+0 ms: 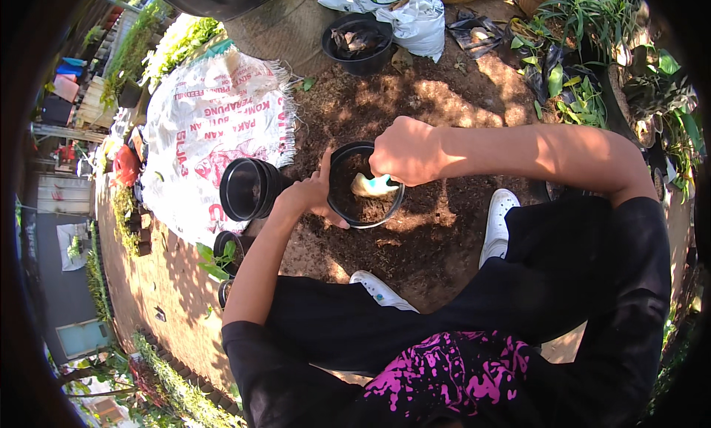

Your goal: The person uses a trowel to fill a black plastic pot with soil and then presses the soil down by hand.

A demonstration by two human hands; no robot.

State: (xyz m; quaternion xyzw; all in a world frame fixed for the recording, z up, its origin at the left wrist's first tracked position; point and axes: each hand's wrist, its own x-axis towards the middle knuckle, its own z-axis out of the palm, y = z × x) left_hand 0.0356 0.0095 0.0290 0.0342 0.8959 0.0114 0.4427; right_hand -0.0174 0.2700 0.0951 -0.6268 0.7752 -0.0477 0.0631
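A round black plant pot [400,203] with dark soil [345,177] inside stands on the ground between my feet. My left hand [312,194] steadies its left side, the index finger along the rim and the thumb lower down. My right hand [406,152] is closed in a fist over the pot's right edge, around the handle of a small trowel [368,186]. The trowel's pale blade, teal near the grip, lies on the soil in the pot. Most of the handle is hidden by my fingers.
Stacked black pots [246,189] lie left of my left hand, beside a white printed sack [215,117]. A leafy seedling [215,261] grows near my left forearm. Ahead are a black basin [357,46] and a white plastic bag [416,28]. Loose soil [452,109] covers the ground.
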